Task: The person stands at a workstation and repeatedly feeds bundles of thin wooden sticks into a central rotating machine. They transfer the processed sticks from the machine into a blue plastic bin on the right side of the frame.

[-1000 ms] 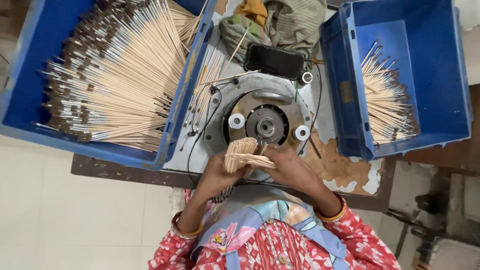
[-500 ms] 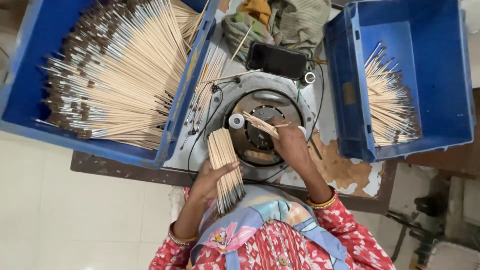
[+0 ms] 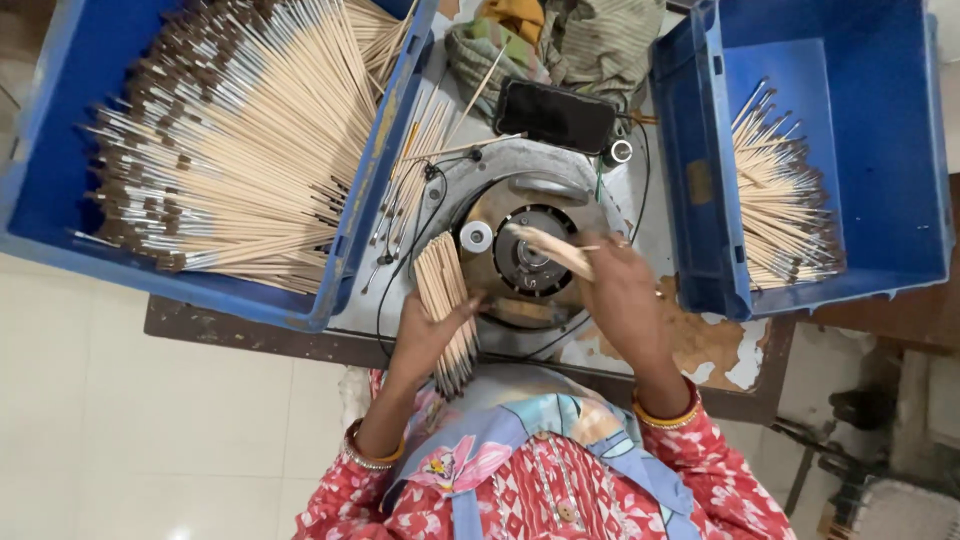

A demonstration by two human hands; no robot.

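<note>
Since half a second ago both hands barely shift; two blue crates flank the round machine (image 3: 525, 262) on the table: left crate (image 3: 60, 180) heaped with sticks, left hand (image 3: 430, 335) clasping a stick bundle (image 3: 447, 305), right hand (image 3: 620, 300) pinching one stick (image 3: 550, 248), right crate (image 3: 850, 130) holding fewer.

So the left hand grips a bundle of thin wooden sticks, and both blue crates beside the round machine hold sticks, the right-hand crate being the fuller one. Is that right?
Not quite. The head view shows the left hand gripping the bundle of sticks, and both crates hold sticks, but the left blue crate is the fuller one. The right blue crate holds only a small pile.
</note>
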